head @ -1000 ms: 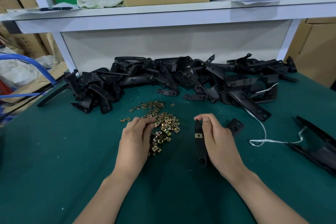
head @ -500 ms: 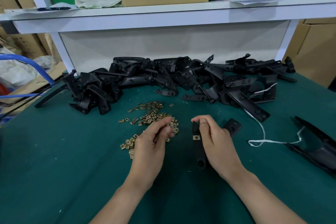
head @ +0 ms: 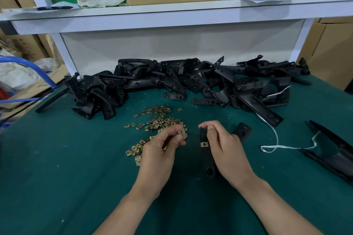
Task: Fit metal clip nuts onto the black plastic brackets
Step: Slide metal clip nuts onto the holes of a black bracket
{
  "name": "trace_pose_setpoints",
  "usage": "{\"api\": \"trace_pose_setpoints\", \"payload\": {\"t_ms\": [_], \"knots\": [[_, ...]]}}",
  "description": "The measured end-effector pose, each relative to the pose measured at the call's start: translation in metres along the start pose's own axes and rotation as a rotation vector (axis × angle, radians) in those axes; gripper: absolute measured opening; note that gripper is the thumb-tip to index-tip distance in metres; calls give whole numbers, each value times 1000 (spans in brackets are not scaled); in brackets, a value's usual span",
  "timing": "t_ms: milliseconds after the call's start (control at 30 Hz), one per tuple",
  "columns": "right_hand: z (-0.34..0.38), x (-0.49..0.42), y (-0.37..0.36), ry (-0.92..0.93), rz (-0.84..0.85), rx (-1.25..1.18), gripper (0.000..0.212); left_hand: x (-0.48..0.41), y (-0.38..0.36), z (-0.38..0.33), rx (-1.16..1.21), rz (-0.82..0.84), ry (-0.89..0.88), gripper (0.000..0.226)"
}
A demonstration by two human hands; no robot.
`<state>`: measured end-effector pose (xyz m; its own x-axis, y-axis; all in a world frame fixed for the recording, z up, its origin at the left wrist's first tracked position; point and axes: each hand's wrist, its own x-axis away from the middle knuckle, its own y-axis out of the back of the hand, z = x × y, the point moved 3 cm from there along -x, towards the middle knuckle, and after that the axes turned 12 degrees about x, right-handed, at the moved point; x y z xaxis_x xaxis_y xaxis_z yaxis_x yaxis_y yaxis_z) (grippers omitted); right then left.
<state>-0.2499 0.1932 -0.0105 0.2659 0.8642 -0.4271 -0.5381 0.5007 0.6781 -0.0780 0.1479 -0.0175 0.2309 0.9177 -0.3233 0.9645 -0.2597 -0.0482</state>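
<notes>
My right hand [head: 227,150] grips a long black plastic bracket [head: 207,160] near its top end, thumb and fingers curled round it. One brass clip nut [head: 204,144] sits on the bracket's upper part. My left hand [head: 162,150] pinches a single clip nut [head: 181,131] between thumb and fingertips, just left of the bracket's top and apart from it. A loose pile of clip nuts [head: 158,122] lies on the green mat beyond and under my left hand.
A long heap of black brackets [head: 191,82] stretches across the back of the green table [head: 76,177]. A larger black part [head: 336,150] and a white string [head: 277,139] lie at the right. A white shelf [head: 172,15] overhangs the back.
My left hand left the nut pile with one clip nut pinched and rose toward the bracket's top end. My right hand kept its hold on the bracket.
</notes>
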Motion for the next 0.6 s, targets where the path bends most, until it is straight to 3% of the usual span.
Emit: {"api": "trace_pose_setpoints", "payload": {"t_ms": [233, 600], "knots": [[0, 0, 0, -18, 9, -1, 32, 0, 1, -2, 4, -46, -13, 16], [0, 0, 0, -19, 19, -18, 30, -11, 15, 4, 267, -139, 163, 35]]}}
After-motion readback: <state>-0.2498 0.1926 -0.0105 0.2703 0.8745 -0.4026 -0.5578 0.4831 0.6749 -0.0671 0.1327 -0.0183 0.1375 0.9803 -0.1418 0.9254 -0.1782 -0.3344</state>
